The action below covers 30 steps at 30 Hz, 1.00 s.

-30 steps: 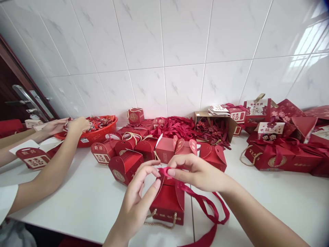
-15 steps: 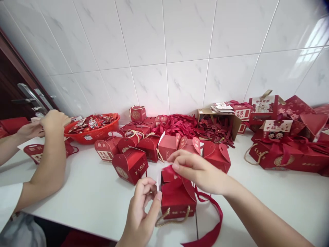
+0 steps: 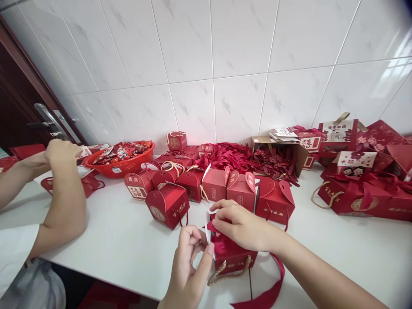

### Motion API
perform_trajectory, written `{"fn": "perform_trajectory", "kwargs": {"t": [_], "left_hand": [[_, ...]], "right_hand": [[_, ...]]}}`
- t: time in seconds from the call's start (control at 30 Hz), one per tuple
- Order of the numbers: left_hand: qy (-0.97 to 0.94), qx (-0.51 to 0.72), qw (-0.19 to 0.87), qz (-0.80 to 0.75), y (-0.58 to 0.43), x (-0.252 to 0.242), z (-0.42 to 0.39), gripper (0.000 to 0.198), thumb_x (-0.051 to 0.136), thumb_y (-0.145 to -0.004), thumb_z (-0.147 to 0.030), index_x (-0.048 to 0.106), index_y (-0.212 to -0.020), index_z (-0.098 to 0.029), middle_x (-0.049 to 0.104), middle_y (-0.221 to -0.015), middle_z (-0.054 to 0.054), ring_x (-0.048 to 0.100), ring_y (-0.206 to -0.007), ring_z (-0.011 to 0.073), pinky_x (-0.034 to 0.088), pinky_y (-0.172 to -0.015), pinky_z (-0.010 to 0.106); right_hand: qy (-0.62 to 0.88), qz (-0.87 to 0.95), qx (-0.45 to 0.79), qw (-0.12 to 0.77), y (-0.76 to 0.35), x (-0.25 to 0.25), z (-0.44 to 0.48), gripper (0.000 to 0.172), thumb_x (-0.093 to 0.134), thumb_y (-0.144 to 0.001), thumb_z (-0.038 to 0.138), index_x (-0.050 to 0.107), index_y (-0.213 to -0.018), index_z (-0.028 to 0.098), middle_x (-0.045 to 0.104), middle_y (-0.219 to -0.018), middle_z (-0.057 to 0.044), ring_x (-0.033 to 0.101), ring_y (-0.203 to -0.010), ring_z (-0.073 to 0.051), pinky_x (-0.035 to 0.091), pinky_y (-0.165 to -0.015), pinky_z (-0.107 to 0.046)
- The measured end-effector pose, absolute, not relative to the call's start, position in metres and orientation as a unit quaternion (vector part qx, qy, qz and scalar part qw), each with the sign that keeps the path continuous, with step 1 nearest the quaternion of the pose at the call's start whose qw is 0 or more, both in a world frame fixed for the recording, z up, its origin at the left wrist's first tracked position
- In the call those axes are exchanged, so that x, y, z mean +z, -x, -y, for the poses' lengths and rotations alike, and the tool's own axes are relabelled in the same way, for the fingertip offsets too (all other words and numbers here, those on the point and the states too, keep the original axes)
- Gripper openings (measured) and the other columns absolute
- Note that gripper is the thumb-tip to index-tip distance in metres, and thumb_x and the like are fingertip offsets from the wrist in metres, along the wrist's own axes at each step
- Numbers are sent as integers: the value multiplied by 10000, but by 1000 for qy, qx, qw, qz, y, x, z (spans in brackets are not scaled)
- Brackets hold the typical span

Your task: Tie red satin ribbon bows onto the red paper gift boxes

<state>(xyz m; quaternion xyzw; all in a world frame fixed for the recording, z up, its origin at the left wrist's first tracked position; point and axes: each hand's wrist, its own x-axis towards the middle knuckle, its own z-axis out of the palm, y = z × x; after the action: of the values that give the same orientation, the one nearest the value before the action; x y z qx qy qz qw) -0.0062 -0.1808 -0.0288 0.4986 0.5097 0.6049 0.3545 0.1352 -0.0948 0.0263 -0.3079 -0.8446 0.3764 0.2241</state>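
White table [image 3: 128, 240], tiled wall [image 3: 238, 43]. The red box [image 3: 233, 257] stands at the near edge. Your left hand [image 3: 189, 274] fingers pinch its flap; your right hand [image 3: 244, 227] fingers are closed on the ribbon [image 3: 273, 287] atop. Ribbon fitting judged underway; the flaps need steady alignment.

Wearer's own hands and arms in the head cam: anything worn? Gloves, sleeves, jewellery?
Nothing worn. Left hand and right hand are bare: no gloves, no rings or watch in view. The right forearm is uncovered to the frame edge, no sleeve; the left is cut off near the wrist. The white short sleeve at far left is another person's.
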Motion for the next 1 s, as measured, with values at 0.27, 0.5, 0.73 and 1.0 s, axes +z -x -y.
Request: {"fn": "perform_trajectory", "kwargs": {"t": [0.27, 0.5, 0.73, 1.0], "left_hand": [[-513, 511, 438, -532, 20, -24, 158, 362, 444, -854, -541, 457, -748, -196, 381, -580, -55, 372, -490, 96, 333, -456, 208], [-587, 370, 213, -688, 77, -36, 166, 279, 506, -797, -405, 489, -613, -196, 503, -569, -18, 489, -569, 149, 379, -572, 240], [-608, 338, 110, -710, 114, -46, 174, 202, 563, -742, -422, 596, -783, -227, 634, -853, 48, 586, -874, 247, 462, -706, 305], [-586, 435, 388, -562, 33, -33, 141, 262, 497, -842, -482, 460, -831, -224, 550, -818, -14, 559, -753, 149, 457, -667, 237]], "right_hand": [[306, 856, 352, 223, -132, 26, 100, 276, 437, -906, 275, 627, -736, 169, 578, -1165, -98, 480, -1157, -245, 384, -978, -414], [381, 850, 220, 289, -173, 52, 98, 226, 489, -892, 369, 650, -933, 216, 577, -1121, -89, 509, -1072, -248, 402, -916, -417], [491, 824, 228, 168, -209, 38, 104, 341, 425, -899, 483, 617, -808, 215, 631, -777, -61, 565, -694, -199, 408, -617, -319], [464, 722, 438, 267, -196, -13, 102, 331, 500, -859, 523, 483, -836, 193, 536, -754, 9, 511, -660, -125, 418, -602, -260]]}}
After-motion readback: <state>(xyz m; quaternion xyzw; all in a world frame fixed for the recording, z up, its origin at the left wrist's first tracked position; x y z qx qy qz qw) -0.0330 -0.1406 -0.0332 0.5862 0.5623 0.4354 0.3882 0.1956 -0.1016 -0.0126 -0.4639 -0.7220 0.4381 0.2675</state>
